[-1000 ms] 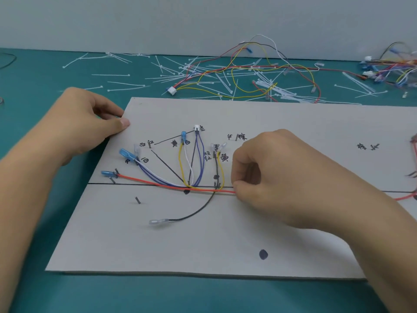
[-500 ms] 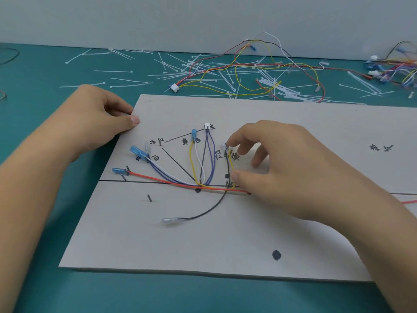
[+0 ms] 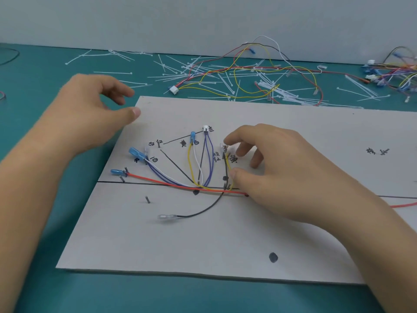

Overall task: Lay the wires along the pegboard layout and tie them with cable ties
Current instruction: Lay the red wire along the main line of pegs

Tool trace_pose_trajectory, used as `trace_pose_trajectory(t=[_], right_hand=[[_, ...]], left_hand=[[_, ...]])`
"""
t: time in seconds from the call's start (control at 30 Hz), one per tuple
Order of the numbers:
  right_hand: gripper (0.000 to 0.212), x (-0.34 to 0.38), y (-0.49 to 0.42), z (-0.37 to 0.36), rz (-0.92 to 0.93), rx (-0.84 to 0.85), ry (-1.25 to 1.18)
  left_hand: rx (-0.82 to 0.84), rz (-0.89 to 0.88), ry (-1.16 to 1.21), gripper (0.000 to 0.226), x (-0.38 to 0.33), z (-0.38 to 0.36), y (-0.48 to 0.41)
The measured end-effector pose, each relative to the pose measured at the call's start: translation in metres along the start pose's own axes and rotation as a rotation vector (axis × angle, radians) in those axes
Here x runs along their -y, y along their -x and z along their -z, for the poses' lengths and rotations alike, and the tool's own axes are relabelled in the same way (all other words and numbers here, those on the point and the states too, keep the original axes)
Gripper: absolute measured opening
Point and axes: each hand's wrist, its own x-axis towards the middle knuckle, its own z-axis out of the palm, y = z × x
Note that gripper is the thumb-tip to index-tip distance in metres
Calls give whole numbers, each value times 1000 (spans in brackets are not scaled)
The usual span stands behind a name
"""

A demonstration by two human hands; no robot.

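A grey layout board (image 3: pixel 225 240) lies on the teal table, with marker lines, labels and small pegs. Wires fan out from a junction near its middle: a red wire (image 3: pixel 158 180) with a blue terminal, purple wires (image 3: pixel 208 159) to a white connector, a yellow and white pair (image 3: pixel 191 159), and a black wire (image 3: pixel 203 211) ending in a clear terminal. My right hand (image 3: pixel 282 172) rests on the bundle to the junction's right, fingers spread. Its thumb touches the yellow wire and its index fingertip is at a clear terminal. My left hand (image 3: pixel 90 114) hovers at the board's upper left corner, fingers relaxed, holding nothing.
Several white cable ties (image 3: pixel 203 71) are scattered across the table behind the board. A loose harness (image 3: pixel 248 71) of red, yellow, white and black wires lies among them. Another harness (image 3: pixel 394 71) sits at the far right. A grey wall closes the back.
My left hand has let go of the board's edge and lifted slightly. My right hand has uncurled from a fist, spreading its fingers up toward the clear terminals.
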Motion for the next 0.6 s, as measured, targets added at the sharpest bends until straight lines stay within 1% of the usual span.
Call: trace_pose_trajectory(t=[0.07,0.13,0.17,0.23,0.3,0.4,0.53,0.6], right_hand=[[26,0,2,2,15,-33,-25],[9,0,4,3,31,-43,-27],[6,1,5,4,35,-31,-27],[14,3,7,4,43,13,-17],[15,5,7,4,54,56,6],[12,6,7,3,53,83,23],[13,6,8,1,34,50,13],[12,9,8,-2,33,31,20]], left_hand=[[82,-135,91,18,-10,3,6],[243,-243,139,17,-25,4,15],[324,-275,145,19,-30,2,18],[426,-315,121,25,-38,-1,23],[440,-349,124,21,-44,-6,27],[399,-351,175,12,-45,-12,28],[374,-342,201,12,-40,-18,26],[308,-313,228,13,-34,-21,22]])
